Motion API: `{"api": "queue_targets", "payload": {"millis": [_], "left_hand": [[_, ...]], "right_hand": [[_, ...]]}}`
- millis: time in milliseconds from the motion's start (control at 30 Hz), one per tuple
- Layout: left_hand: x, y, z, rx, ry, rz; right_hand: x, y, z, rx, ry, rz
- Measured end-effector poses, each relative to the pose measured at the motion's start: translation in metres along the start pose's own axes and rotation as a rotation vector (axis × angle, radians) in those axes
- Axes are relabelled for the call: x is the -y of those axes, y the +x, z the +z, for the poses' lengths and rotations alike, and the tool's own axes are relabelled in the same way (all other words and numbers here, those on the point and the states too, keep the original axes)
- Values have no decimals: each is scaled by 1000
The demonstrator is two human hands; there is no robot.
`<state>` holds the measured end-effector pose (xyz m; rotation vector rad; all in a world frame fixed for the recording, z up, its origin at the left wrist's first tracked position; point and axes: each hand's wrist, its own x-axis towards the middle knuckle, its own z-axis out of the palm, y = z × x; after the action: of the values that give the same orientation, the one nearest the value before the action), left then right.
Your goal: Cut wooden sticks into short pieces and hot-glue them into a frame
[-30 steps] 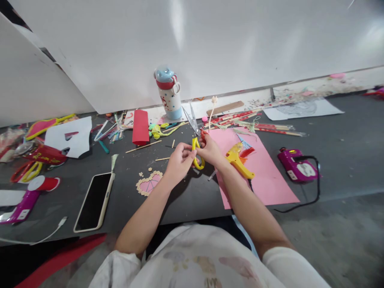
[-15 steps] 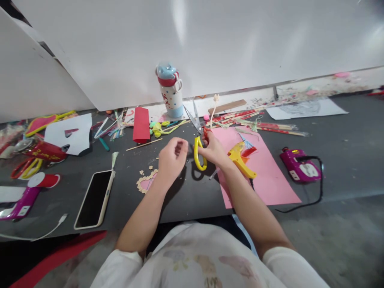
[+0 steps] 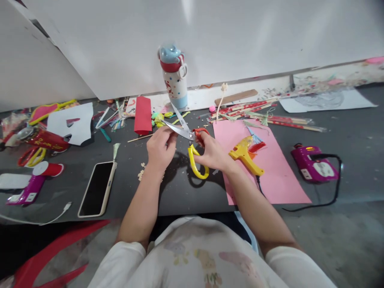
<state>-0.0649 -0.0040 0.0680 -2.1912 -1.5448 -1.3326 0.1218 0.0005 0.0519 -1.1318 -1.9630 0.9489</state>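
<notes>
My right hand (image 3: 214, 154) grips a pair of scissors (image 3: 183, 132) with one red and one yellow handle loop. The blades stand spread apart and point up and to the left. Close by the lower blade, my left hand (image 3: 161, 149) is closed in a pinch; whatever sits between its fingertips is too small or hidden to name. Under my left wrist lie small beige pieces (image 3: 141, 174), and my arm covers most of the beige-edged pink shape there. To the right, a yellow glue gun (image 3: 246, 157) rests on a pink paper sheet (image 3: 276, 176).
A water bottle (image 3: 175, 82) stands against the white board. Red-wrapped sticks (image 3: 288, 120) lie behind the pink sheet. At right is a purple box (image 3: 313, 164) with a black cord. On the left are a phone (image 3: 97, 190), a red paper (image 3: 143, 116) and a red thread spool (image 3: 55, 170).
The scissors have swung leftward and their blades now reach my left hand. My left hand has shifted slightly left, covering more of the beige-edged shape. The camera view has moved a little.
</notes>
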Motion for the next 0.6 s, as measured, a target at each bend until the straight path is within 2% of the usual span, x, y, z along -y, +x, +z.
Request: {"api": "queue_targets", "payload": {"millis": [367, 600], "left_hand": [[-3, 0, -1, 2, -48, 26], [-3, 0, 0, 55, -9, -40]], "right_hand": [[2, -1, -2, 17, -9, -20], [1, -1, -3, 26, -9, -11]]}}
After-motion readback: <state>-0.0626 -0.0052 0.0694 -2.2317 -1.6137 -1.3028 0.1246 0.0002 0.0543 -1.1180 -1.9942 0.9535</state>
